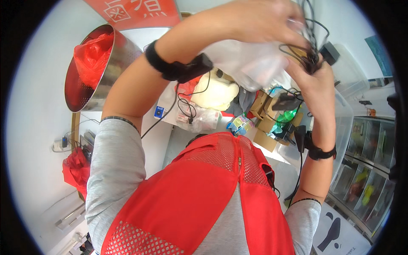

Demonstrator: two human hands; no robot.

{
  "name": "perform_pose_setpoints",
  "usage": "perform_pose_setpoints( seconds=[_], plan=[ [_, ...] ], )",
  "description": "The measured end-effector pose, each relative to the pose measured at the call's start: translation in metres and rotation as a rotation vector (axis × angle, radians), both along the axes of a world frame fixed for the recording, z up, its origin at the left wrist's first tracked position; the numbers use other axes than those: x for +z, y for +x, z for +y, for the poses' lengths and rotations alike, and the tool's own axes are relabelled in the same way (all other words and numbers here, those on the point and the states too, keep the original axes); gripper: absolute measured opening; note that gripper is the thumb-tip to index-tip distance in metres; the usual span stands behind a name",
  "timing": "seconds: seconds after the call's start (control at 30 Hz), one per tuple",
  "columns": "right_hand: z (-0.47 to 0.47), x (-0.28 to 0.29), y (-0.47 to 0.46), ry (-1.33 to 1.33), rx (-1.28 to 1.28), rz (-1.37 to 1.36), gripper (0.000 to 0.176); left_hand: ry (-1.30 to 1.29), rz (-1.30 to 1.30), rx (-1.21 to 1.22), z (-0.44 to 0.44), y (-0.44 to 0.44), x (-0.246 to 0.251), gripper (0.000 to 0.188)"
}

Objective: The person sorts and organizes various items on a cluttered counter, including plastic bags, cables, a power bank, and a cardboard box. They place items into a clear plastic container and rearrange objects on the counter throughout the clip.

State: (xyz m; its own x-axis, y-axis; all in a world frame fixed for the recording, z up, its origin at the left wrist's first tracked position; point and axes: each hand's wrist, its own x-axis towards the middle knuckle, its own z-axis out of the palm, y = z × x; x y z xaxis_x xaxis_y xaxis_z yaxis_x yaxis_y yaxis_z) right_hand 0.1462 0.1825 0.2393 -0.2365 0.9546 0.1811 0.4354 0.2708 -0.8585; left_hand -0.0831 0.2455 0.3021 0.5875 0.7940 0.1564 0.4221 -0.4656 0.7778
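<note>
A bundle of thin black cables point(312, 60) is gripped in my right hand point(315, 79), raised at the upper right. A black box-shaped adapter point(330, 52) sticks out beside it. My left hand point(277, 20) reaches across from the left, blurred, its fingertips at the cables; whether they grip is unclear. Between and below both hands hangs a translucent plastic bag point(251, 63), its contents hidden. Each wrist wears a black strap with a device and a cord.
Below lie a pale yellow bag point(215, 92), a clear packet point(200, 118) and an open cardboard box point(267, 134). A perforated metal pot point(119, 47) holding a red bag stands left. Clear plastic bins point(342, 121) and a glass-fronted cabinet point(357, 165) stand right.
</note>
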Motion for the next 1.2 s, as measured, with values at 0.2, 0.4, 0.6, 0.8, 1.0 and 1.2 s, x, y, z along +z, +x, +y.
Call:
perform_pose_setpoints(
  seconds=[0.2, 0.4, 0.6, 0.8, 1.0, 1.2],
  plan=[
    [0.011, -0.025, 0.004, 0.045, -0.222, -0.124, 0.022, 0.402, 0.104, -0.045, 0.013, -0.036, -0.014, 0.012],
    [0.008, -0.031, 0.044, 0.067, -0.367, -0.254, 0.021, 1.154, 0.390, 0.310, 0.021, -0.133, -0.100, 0.026],
    [0.007, -0.048, 0.055, 0.005, -0.414, -0.328, 0.024, 0.802, 0.407, 0.421, 0.021, -0.157, -0.115, 0.033],
    [0.005, -0.049, 0.053, -0.062, -0.319, -0.185, 0.019, 0.797, 0.414, 0.344, 0.018, -0.066, -0.145, 0.029],
    [-0.004, -0.051, 0.060, -0.075, -0.378, -0.176, 0.033, 0.318, 0.471, 0.219, 0.008, -0.036, -0.181, 0.028],
    [-0.029, -0.030, 0.071, -0.152, -0.335, 0.053, 0.034, 0.071, 0.033, 0.456, -0.003, -0.046, -0.220, 0.027]
  ],
)
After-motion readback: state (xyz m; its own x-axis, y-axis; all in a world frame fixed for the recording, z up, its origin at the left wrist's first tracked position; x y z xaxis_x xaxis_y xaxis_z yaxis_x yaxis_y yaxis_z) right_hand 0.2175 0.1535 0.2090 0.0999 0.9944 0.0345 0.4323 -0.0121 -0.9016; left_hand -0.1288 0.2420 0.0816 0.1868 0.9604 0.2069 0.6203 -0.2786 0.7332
